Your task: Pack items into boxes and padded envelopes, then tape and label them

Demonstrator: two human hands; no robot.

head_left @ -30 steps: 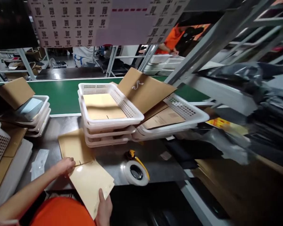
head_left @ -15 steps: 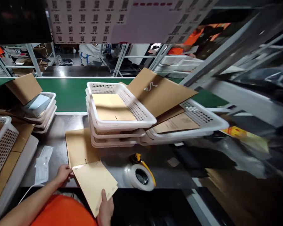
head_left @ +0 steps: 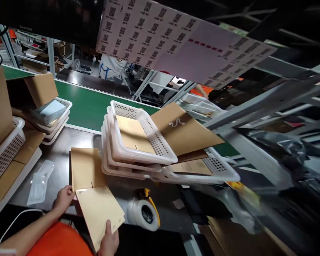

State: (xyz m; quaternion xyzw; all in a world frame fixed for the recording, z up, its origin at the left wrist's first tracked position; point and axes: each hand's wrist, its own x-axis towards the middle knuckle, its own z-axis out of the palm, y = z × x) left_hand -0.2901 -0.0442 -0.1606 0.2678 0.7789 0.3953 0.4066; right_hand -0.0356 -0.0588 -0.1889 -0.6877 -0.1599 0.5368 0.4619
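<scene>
My right hand (head_left: 109, 240) grips the lower right corner of a few flat cream paper sheets (head_left: 98, 211), thumb on top. The sheets tilt toward me over the table's front edge. My left hand (head_left: 63, 200) is closed at their upper left corner, where they meet a flat tan paper stack (head_left: 85, 167) lying on the table. Its fingertips are partly hidden, and it seems to pinch the cream sheets' corner. Just beyond the tan stack stand several nested white baskets (head_left: 142, 155); the top one holds a similar tan sheet (head_left: 134, 132) with a small black mark.
A roll of clear tape (head_left: 144, 215) with a yellow-black cutter lies right of the sheets. Clear plastic packets (head_left: 40, 183) lie at left. More baskets (head_left: 9, 156) and cardboard (head_left: 186, 133) flank the metal table (head_left: 81, 137). A green belt (head_left: 81, 106) runs behind; a code sheet (head_left: 160, 39) hangs above.
The view has tilted and shifted, so the baskets and tape roll appear lower. Both hands keep their hold, with the cream sheets in nearly the same place against the tan stack.
</scene>
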